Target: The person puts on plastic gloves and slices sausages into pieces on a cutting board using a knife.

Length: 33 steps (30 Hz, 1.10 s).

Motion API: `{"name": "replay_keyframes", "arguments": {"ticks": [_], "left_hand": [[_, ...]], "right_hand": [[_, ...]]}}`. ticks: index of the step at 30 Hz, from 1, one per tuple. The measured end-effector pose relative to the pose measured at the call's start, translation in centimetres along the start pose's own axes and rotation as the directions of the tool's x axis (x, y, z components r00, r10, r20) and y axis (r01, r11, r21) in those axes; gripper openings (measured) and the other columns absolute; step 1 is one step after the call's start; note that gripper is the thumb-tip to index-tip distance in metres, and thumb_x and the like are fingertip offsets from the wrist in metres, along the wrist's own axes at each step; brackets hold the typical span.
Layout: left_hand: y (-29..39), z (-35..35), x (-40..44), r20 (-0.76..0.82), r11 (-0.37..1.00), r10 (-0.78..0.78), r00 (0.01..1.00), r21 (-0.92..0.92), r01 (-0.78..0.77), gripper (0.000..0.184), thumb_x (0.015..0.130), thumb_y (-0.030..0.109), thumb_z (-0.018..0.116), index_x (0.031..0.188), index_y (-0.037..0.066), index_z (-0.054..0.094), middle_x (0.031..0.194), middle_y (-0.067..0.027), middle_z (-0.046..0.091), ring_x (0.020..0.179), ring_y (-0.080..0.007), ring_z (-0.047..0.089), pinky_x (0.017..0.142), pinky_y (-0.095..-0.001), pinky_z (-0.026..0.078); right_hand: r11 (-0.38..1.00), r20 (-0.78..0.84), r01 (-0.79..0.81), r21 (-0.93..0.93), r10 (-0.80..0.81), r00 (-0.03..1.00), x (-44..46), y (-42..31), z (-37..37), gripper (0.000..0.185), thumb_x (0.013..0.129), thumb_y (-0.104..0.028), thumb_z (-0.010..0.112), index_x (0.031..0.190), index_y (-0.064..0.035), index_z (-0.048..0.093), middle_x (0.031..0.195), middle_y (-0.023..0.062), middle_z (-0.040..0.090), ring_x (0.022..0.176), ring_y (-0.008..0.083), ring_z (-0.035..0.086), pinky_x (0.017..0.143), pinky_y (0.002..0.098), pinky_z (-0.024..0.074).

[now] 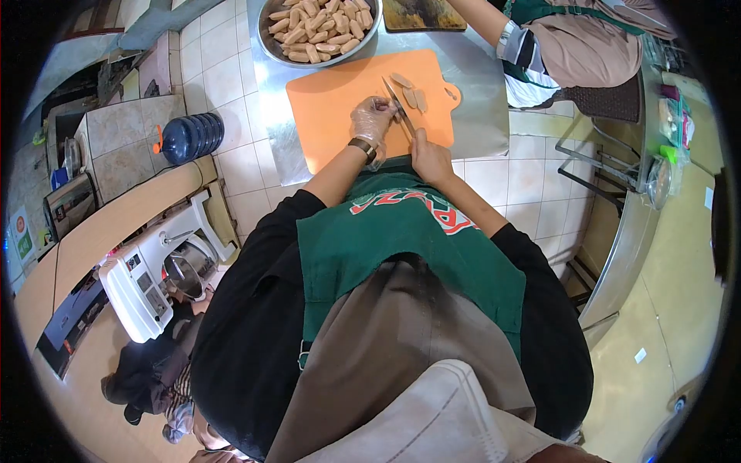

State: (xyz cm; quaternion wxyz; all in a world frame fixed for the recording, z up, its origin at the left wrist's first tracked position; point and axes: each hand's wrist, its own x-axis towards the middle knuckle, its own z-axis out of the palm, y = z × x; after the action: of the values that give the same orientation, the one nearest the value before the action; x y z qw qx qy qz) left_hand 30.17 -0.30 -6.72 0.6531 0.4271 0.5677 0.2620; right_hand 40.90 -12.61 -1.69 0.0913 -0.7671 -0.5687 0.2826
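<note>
My left hand [373, 122], in a clear plastic glove, is closed at the middle of the orange cutting board [328, 108]; what its fingertips pinch is too small to make out. My bare right hand [431, 160] grips the handle of a knife [399, 103], whose blade points away from me beside my left fingertips. Just right of the blade lie several light-brown sausage pieces [420, 99]. Beyond the board, a round metal bowl [265, 45] is heaped with similar sausage pieces [318, 27].
The board rests on a metal table [486, 116]. A dark board [424, 14] lies at its far side. Another person [583, 50] stands at the far right, an arm reaching over the table. A blue water bottle [193, 139] and white mixer [139, 289] are left.
</note>
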Motion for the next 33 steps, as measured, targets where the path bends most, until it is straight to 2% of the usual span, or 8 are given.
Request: {"name": "replay_keyframes", "arguments": {"ticks": [16,19,21,22,24,27,31,33], "left_hand": [[1.0,-0.1,-0.4,-0.034,0.998,0.007,0.999,0.055,-0.005,0.010,0.079,0.003,0.069,0.085,-0.001,0.062,0.068,-0.0058,0.062,0.058,-0.0106,0.058,0.052,-0.0243,0.048],[0.8,-0.9,0.0,0.025,0.948,0.205,0.979,0.243,-0.204,0.011,0.076,0.005,0.069,0.084,0.002,0.063,0.079,-0.0079,0.064,0.069,-0.0161,0.062,0.062,-0.0306,0.051],[3.1,-2.3,-1.1,0.356,0.365,0.668,0.654,0.609,-0.704,0.015,0.073,0.007,0.069,0.087,0.007,0.064,0.094,-0.0086,0.063,0.086,-0.0243,0.061,0.076,-0.0374,0.051],[3.3,-3.0,-0.6,0.358,0.364,0.669,0.652,0.607,-0.707,0.015,0.073,0.007,0.069,0.087,0.007,0.064,0.094,-0.0086,0.063,0.086,-0.0243,0.061,0.076,-0.0374,0.051],[4.1,-4.0,0.3,0.687,0.160,0.654,0.316,0.283,-0.946,0.015,0.074,0.011,0.065,0.089,0.010,0.063,0.102,-0.0082,0.059,0.097,-0.0296,0.056,0.083,-0.0419,0.048],[5.6,-4.6,0.8,0.855,0.007,0.393,0.338,0.365,-0.931,0.019,0.075,0.008,0.061,0.093,0.013,0.060,0.098,-0.0099,0.060,0.096,-0.0295,0.058,0.081,-0.0396,0.050],[4.8,-4.2,-0.2,0.809,0.049,0.374,0.453,0.471,-0.881,0.018,0.074,0.006,0.058,0.092,0.011,0.059,0.100,-0.0098,0.059,0.098,-0.0283,0.058,0.083,-0.0391,0.049],[4.4,-3.8,-0.9,0.814,-0.121,0.424,0.397,0.486,-0.866,0.020,0.075,0.008,0.057,0.095,0.009,0.059,0.104,-0.0086,0.059,0.103,-0.0261,0.056,0.087,-0.0374,0.048]], "right_hand": [[0.997,0.037,-0.023,-0.074,0.026,0.999,-1.3,1.5,1.5,0.019,0.092,-0.021,0.044,0.099,-0.0039,0.039,0.060,0.0223,0.060,0.057,0.0408,0.061,0.052,0.0533,0.0457],[0.998,0.117,-0.044,-0.050,0.049,0.992,-3.4,2.2,0.3,0.020,0.092,-0.021,0.042,0.101,-0.0039,0.040,0.066,0.0222,0.062,0.063,0.0404,0.063,0.055,0.0538,0.0464],[0.999,0.095,-0.040,-0.034,0.043,0.995,-3.3,2.4,0.3,0.021,0.093,-0.023,0.042,0.102,-0.0044,0.040,0.066,0.0218,0.062,0.063,0.0407,0.062,0.055,0.0541,0.0462],[0.999,0.079,-0.037,-0.016,0.038,0.996,-3.2,2.5,0.3,0.023,0.093,-0.025,0.043,0.103,-0.0048,0.040,0.067,0.0213,0.062,0.063,0.0409,0.062,0.055,0.0544,0.0459],[0.999,0.077,-0.041,-0.015,0.042,0.996,-2.6,2.5,0.4,0.022,0.093,-0.025,0.042,0.103,-0.0047,0.040,0.067,0.0215,0.062,0.064,0.0413,0.062,0.056,0.0548,0.0459],[0.999,0.063,-0.045,-0.013,0.046,0.997,-2.0,2.2,0.5,0.022,0.094,-0.025,0.042,0.102,-0.0048,0.039,0.068,0.0220,0.062,0.064,0.0420,0.062,0.058,0.0554,0.0460],[0.997,0.063,-0.073,-0.009,0.073,0.995,-1.4,1.4,0.0,0.021,0.094,-0.025,0.042,0.100,-0.0053,0.039,0.068,0.0229,0.062,0.064,0.0432,0.061,0.059,0.0557,0.0459],[0.999,0.050,-0.049,0.002,0.049,0.998,-1.2,1.1,-0.2,0.020,0.093,-0.024,0.042,0.100,-0.0057,0.039,0.067,0.0229,0.062,0.064,0.0431,0.061,0.058,0.0558,0.0456]]}}
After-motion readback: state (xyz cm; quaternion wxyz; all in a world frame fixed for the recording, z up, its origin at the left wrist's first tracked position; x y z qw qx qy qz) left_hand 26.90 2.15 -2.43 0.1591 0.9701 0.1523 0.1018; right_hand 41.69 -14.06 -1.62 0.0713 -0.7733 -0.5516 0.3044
